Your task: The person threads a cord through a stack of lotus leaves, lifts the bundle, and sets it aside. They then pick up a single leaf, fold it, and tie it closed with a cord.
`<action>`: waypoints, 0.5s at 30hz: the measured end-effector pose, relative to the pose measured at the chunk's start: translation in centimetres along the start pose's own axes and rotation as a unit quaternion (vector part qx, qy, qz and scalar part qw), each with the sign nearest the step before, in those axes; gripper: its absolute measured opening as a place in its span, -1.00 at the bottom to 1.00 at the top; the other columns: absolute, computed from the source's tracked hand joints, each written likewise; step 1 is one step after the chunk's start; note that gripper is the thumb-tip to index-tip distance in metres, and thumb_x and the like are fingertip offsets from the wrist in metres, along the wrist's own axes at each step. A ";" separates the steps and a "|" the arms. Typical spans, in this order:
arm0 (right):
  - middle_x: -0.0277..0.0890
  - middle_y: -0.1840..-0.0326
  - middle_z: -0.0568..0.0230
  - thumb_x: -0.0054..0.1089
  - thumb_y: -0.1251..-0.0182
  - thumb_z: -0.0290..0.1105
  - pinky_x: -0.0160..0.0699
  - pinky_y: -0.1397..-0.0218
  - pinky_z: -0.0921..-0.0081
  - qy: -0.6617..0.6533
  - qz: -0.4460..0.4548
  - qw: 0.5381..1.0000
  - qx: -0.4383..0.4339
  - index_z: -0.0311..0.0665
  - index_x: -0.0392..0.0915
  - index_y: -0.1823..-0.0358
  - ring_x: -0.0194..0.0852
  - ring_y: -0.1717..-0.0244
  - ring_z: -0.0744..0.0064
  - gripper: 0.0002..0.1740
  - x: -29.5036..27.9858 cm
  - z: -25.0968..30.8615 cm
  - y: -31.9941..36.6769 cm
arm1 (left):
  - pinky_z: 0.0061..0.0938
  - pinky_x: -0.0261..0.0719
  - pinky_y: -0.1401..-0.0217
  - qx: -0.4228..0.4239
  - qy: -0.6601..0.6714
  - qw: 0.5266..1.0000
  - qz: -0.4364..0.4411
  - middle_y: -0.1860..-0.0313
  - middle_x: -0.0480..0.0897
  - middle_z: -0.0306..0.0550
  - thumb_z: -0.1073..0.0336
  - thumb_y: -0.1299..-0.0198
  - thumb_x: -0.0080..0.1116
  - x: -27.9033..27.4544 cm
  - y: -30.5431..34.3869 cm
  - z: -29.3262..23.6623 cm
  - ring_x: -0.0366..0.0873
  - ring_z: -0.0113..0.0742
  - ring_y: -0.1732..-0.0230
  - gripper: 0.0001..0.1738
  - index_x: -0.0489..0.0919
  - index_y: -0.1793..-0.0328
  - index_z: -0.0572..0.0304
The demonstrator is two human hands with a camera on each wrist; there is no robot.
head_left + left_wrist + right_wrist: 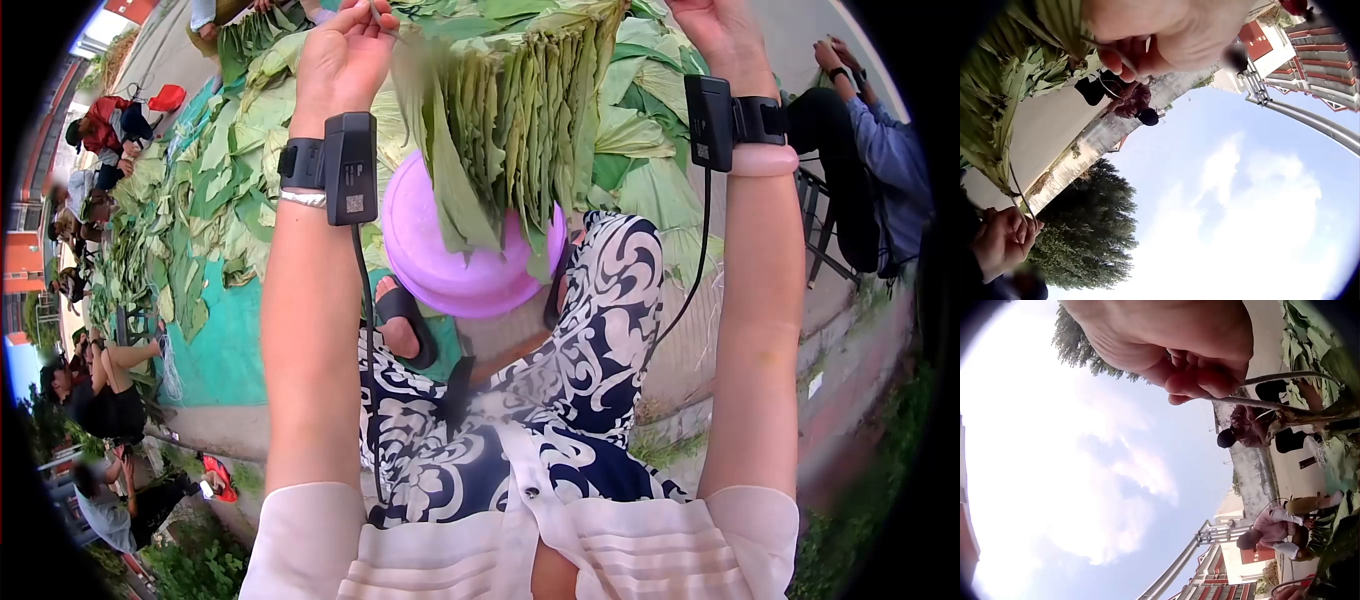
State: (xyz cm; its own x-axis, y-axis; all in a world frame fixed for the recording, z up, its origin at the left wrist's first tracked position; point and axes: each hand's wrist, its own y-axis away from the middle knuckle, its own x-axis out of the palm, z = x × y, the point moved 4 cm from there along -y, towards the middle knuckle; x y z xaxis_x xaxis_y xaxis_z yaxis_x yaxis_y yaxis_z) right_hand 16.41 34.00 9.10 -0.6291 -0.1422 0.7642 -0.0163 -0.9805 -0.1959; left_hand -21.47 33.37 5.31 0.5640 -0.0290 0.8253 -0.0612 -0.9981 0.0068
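Observation:
A thick row of large green leaves (530, 120), like tobacco leaves, hangs side by side between my two raised hands. My left hand (350, 60) is at the row's left end, with a thin cord (1113, 53) pinched between thumb and fingers in the left wrist view. At the other end my right hand (718, 35) grips a doubled cord (1310, 375) with curled fingers, as the right wrist view shows. The leaf tips hang in front of a purple plastic tub (430, 240) between my feet. In the head view both hands' fingertips are partly cut off by the top edge.
Loose leaves (250, 170) lie in a wide heap on a green sheet (215, 350) ahead and to the left. Several people sit along the left; a person in blue (890, 160) sits close on the right. Cables (368, 350) run down from both wrist cameras.

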 end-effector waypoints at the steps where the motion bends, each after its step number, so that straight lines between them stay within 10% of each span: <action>1: 0.40 0.48 0.32 0.05 -0.36 -0.53 0.27 0.45 0.60 0.006 -0.012 1.000 -0.018 -0.42 0.41 0.02 0.22 0.56 0.53 -0.80 -0.2 1.4 0.1 | -0.26 0.44 0.08 -0.022 0.009 0.999 0.030 0.06 0.43 0.13 0.64 -0.29 -0.06 0.5 -1.1 0.7 0.45 -0.09 0.09 -0.78 0.31 -0.04 0.34; 9: 0.37 0.45 0.36 0.07 -0.38 -0.51 0.26 0.44 0.62 0.070 -0.054 0.993 -0.080 -0.44 0.39 -0.07 0.20 0.54 0.59 -0.72 -3.3 10.2 4.4 | -0.48 0.52 0.17 -0.108 -0.024 0.989 0.102 0.13 0.52 -0.03 0.56 -0.26 -0.02 6.5 -0.8 12.2 0.53 -0.24 0.17 -0.70 0.38 -0.11 0.20; 15: 0.39 0.43 0.33 0.12 -0.37 -0.43 0.28 0.43 0.61 0.102 -0.116 0.984 -0.087 -0.44 0.34 -0.11 0.25 0.51 0.53 -0.64 -7.0 11.5 11.1 | -0.42 0.49 0.10 -0.148 -0.030 0.985 0.086 -0.03 0.47 0.09 0.67 -0.22 -0.10 7.7 2.4 19.3 0.51 -0.20 0.09 -0.61 0.36 -0.20 0.47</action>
State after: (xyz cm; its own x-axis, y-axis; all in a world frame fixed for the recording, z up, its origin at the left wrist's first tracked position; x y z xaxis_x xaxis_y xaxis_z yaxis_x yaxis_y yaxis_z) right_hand 29.57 22.52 8.61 -0.7356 0.1311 0.6646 -0.3000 -0.9427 -0.1462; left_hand -1.36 29.69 0.81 0.5717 -0.2080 0.7936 -0.3918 -0.9191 0.0413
